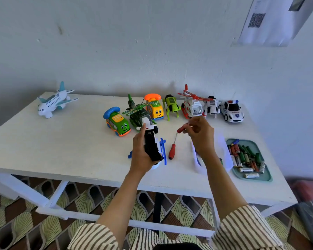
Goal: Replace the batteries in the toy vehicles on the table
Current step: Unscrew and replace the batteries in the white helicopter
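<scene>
My left hand point(140, 150) grips a white and black toy vehicle point(151, 143) turned underside up, above the table's front middle. My right hand point(201, 136) holds a red-handled screwdriver point(182, 129) just right of the toy. A second red screwdriver point(173, 149) lies on the table between my hands. A blue and white toy helicopter point(162, 150) sits partly hidden under my left hand. A teal tray point(267, 177) at the right holds several batteries point(246, 157).
Along the back of the white table point(61, 145) stand a green phone car point(117, 122), green helicopter point(137, 112), yellow phone car point(156, 109), lime robot dog point(172, 106), red-white helicopter point(191, 105), white robot car point(212, 106) and police car point(232, 110). A white plane point(54, 102) sits far left. White paper point(222, 152) lies under my right forearm.
</scene>
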Demonstrator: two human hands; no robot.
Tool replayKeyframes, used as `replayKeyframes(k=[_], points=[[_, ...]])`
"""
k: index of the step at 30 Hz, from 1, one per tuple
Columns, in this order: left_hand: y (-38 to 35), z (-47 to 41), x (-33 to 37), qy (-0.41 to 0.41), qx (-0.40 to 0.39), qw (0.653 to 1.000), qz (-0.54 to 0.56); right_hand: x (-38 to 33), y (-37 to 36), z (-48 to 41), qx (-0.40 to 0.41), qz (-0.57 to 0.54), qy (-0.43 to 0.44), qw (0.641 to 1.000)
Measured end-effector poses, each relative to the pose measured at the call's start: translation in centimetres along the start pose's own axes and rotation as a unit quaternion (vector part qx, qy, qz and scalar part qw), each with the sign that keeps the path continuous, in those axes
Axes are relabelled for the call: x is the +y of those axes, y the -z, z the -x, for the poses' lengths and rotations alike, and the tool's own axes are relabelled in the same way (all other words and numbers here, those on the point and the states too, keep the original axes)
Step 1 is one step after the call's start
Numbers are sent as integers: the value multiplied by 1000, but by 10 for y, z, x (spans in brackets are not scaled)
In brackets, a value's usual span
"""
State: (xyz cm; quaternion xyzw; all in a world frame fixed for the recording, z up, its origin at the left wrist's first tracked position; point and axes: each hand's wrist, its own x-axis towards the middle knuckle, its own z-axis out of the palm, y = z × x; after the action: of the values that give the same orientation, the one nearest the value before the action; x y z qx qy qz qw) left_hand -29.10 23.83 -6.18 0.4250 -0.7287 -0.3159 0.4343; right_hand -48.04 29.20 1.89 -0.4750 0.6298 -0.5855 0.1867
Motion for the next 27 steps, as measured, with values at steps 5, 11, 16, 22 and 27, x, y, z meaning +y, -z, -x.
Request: replayKeyframes(k=[5, 11, 16, 22, 27], points=[[-26, -1, 16, -4, -1, 1000, 18, 42, 82, -1, 129, 109, -72, 983], [-41, 1, 20, -13, 10, 1000, -14, 90, 144, 12, 148, 279, -163, 935], [-42, 2, 23, -8, 17, 999, -31, 107, 148, 23, 88, 345, -197, 913], [-42, 1, 24, -6, 9, 998, -62, 113, 151, 22, 75, 361, -138, 919], [-42, 1, 24, 8, 2, 998, -62, 98, 137, 10, 91, 338, -57, 935]])
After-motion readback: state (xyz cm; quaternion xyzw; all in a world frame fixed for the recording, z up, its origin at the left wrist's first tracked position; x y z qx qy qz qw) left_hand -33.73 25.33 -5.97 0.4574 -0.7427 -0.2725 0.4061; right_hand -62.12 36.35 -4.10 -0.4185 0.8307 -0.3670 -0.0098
